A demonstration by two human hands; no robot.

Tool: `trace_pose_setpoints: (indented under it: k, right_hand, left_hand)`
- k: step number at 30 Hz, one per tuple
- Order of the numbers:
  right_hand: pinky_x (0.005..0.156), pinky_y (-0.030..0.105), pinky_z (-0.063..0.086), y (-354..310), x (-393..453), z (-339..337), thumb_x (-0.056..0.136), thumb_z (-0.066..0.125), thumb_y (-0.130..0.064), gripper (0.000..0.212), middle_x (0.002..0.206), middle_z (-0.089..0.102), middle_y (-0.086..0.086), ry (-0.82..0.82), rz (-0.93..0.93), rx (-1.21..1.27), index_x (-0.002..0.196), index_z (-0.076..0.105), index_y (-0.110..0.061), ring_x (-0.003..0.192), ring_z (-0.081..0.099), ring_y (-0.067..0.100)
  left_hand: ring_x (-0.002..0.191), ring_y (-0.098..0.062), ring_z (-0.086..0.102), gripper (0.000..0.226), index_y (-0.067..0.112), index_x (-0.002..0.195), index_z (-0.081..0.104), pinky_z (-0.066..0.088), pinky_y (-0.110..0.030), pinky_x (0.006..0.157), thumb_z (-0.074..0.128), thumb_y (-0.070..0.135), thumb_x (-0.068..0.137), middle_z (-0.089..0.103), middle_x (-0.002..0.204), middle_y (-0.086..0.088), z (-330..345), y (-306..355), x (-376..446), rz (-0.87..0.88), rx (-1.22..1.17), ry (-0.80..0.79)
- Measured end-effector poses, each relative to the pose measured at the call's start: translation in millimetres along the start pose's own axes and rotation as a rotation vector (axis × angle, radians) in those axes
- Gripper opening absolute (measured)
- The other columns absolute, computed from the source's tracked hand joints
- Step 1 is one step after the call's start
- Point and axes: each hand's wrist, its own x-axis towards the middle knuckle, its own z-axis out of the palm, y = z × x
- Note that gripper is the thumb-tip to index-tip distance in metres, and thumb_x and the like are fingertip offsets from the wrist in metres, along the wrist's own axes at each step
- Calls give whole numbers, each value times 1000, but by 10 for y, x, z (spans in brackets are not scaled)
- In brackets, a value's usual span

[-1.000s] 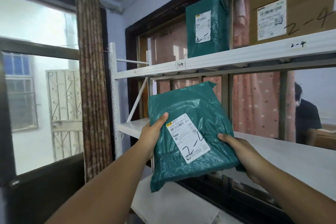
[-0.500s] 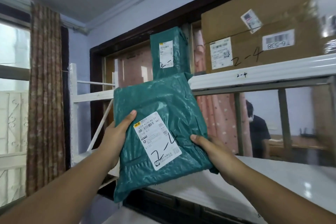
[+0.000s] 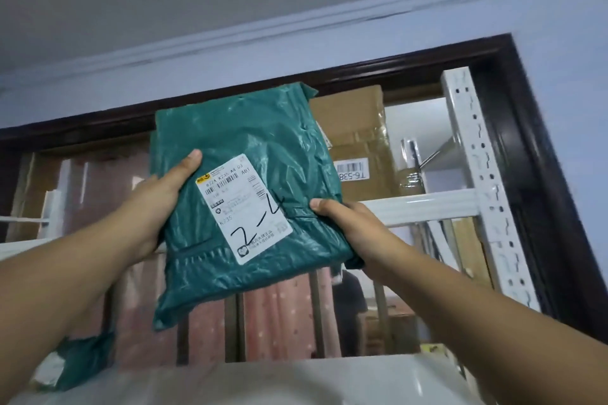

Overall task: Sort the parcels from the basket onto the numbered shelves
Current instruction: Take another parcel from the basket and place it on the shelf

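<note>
A white rack (image 3: 473, 154) is standing in a dark-framed opening, its upper shelf (image 3: 424, 207) carrying a cardboard box (image 3: 358, 141). In front of that shelf and box, a green parcel (image 3: 250, 207) is being held up in the air, its white label (image 3: 245, 207) marked "2-4" facing the camera. The left hand (image 3: 154, 204) is gripping its left edge, thumb on the front. The right hand (image 3: 348, 227) is gripping its right edge, fingers curling behind. Another green parcel (image 3: 79, 362) is lying at lower left.
</note>
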Motion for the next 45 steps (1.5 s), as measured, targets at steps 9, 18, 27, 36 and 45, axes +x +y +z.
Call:
trace_pose_setpoints:
  k: [9, 18, 27, 36, 45]
  right_hand:
    - [79, 45, 52, -685, -303, -1185, 68, 78, -50, 57, 99, 79, 15, 323, -170, -120, 109, 70, -12, 87, 76, 35]
    - [50, 25, 52, -1065, -689, -1873, 87, 77, -34, 27, 75, 77, 9, 650, -302, -267, 95, 70, -9, 60, 73, 20]
    - [65, 39, 57, -1118, -696, -2141, 79, 81, -45, 42, 92, 78, 15, 852, -288, -335, 99, 71, -9, 78, 77, 32]
    - [64, 39, 59, -1101, -360, -2053, 78, 80, -46, 37, 94, 76, 8, 935, -331, -477, 95, 70, -14, 81, 75, 26]
    - [78, 48, 59, -901, -8, -1820, 68, 65, -70, 58, 93, 68, -5, 1128, -271, -745, 104, 59, -24, 84, 68, 20]
  left_hand:
    - [102, -25, 79, 71, 23, 129, 71, 59, -46, 99, 73, 71, 77, 82, 111, -3, 1451, 396, 313, 52, -161, -304]
    - [112, -31, 71, 134, 29, 151, 37, 56, -58, 100, 92, 76, 39, 69, 133, -4, 2637, 420, 455, 51, -270, -377]
    - [102, -23, 70, 58, 16, 143, 49, 60, -40, 86, 78, 18, 94, 71, 122, -7, 3318, 247, 339, 100, -208, -450]
    - [104, -28, 73, 40, 30, 126, 56, 62, -50, 93, 77, 24, 93, 73, 120, -5, 3412, 129, 616, 153, -134, -413]
    - [109, -26, 66, 50, 33, 134, 53, 59, -43, 94, 77, 33, 90, 63, 119, 11, 3376, 20, 504, 380, 143, -312]
